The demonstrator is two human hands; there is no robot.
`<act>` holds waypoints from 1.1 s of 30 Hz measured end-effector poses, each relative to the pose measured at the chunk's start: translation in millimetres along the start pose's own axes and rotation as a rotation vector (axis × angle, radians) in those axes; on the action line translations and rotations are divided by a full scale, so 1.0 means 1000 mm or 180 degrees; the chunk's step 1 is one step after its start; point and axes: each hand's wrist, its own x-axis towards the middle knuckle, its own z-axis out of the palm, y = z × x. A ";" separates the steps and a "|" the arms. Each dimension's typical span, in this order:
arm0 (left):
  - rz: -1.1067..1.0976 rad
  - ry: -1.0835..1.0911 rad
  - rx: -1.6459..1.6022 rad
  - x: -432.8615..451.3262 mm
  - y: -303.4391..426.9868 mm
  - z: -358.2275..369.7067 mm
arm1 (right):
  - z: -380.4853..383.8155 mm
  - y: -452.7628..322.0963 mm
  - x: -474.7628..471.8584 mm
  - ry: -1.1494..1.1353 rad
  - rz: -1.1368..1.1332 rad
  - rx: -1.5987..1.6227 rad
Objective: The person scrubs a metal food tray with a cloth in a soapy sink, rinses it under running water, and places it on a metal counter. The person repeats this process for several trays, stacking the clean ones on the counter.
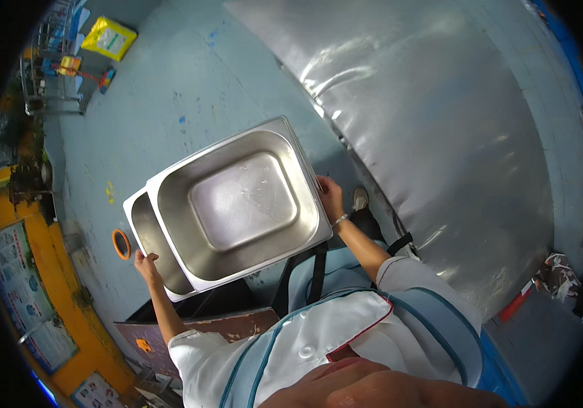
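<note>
Two rectangular stainless steel food pans are held in front of me, one over the other and slightly offset. The upper pan (243, 201) faces up and holds nothing but a few marks or drops on its bottom. Of the lower pan (161, 245), mainly the left end shows; the rest is hidden beneath the upper one. My left hand (147, 265) grips the lower pan's left rim, thumb on top. At the far right side, my right hand (329, 194) holds the pans' edge, its fingers partly hidden, so which rims it grips I cannot tell.
A large metal-topped table (424, 127) stands close on my right. An orange ring (121, 244) lies on the painted floor (169, 92) to the left. Farther off are a yellow bag (110, 39) and a metal rack (51, 104). A worn brown board (209, 326) is at lower left.
</note>
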 end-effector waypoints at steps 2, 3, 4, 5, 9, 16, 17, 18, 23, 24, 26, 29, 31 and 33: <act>-0.0127 -0.0021 0.0065 0.001 -0.019 0.009 | 0.010 0.040 0.002 0.0033 0.0247 0.0004; -0.0203 -0.0017 0.0108 0.001 -0.032 0.018 | 0.007 0.063 0.003 0.0097 0.0357 -0.0054; -0.0213 -0.0064 0.0077 0.006 -0.046 0.032 | -0.004 0.097 0.009 0.0073 0.0296 0.0027; -0.0243 -0.0106 0.0041 0.009 -0.067 0.048 | -0.012 0.117 0.013 0.0148 0.0558 0.0274; -0.0611 -0.0298 -0.0138 0.012 -0.148 0.125 | -0.056 0.136 0.043 0.0384 0.0499 -0.0322; -0.0782 -0.0577 -0.0572 0.008 -0.196 0.259 | -0.146 0.139 0.085 0.0592 0.0382 -0.0123; -0.0803 -0.0631 -0.0633 0.009 -0.194 0.274 | -0.167 0.152 0.089 0.0598 0.0593 -0.0176; -0.0808 -0.0689 -0.0684 0.009 -0.193 0.282 | -0.174 0.151 0.090 0.0613 0.0839 -0.0026; -0.0928 -0.0576 -0.0793 0.000 -0.196 0.300 | -0.152 0.116 0.095 0.0606 0.1307 0.0162; -0.0958 -0.0569 -0.0740 -0.001 -0.191 0.299 | -0.152 0.117 0.099 0.0506 0.1299 0.0149; -0.0992 -0.0586 -0.0711 -0.005 -0.192 0.297 | -0.159 0.124 0.097 0.0490 0.1377 0.0176; -0.0874 -0.0608 -0.0566 -0.014 -0.196 0.305 | -0.169 0.138 0.101 0.0593 0.1540 0.0273; -0.1011 -0.0503 -0.0793 -0.023 -0.211 0.308 | -0.172 0.139 0.103 0.0563 0.1583 0.0279; -0.1095 -0.0448 -0.0697 -0.028 -0.218 0.305 | -0.174 0.141 0.100 0.0529 0.1623 0.0256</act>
